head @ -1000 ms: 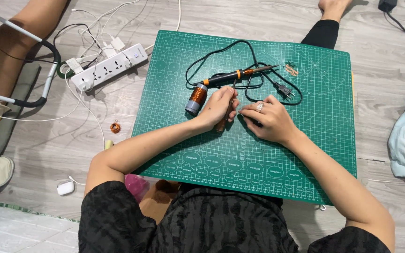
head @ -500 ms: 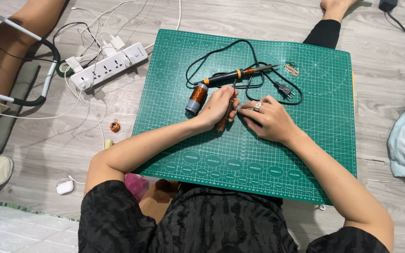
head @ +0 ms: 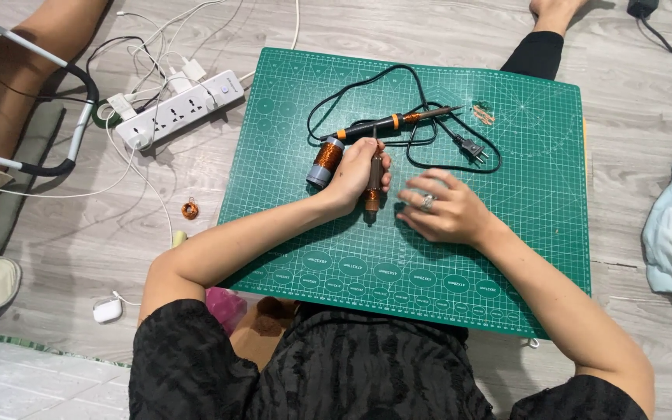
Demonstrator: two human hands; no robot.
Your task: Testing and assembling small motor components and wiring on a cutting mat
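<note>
Under both hands lies a green cutting mat (head: 523, 233), which looks like matt rubber or soft plastic with a fine printed grid. The left hand (head: 355, 175) closes on a small tool (head: 372, 183) with a dark matt handle and a copper-coloured end. Just left of this hand is a coil of copper wire (head: 324, 159), shiny, on a grey plastic core. Just above the hand, the soldering iron (head: 394, 122) has a black and orange plastic grip and a dull metal tip; its cord (head: 367, 82) is smooth black rubber. The right hand (head: 445, 210) wears a shiny metal ring (head: 428, 202). The floor (head: 196, 187) beside the mat looks like pale matt wood.
</note>
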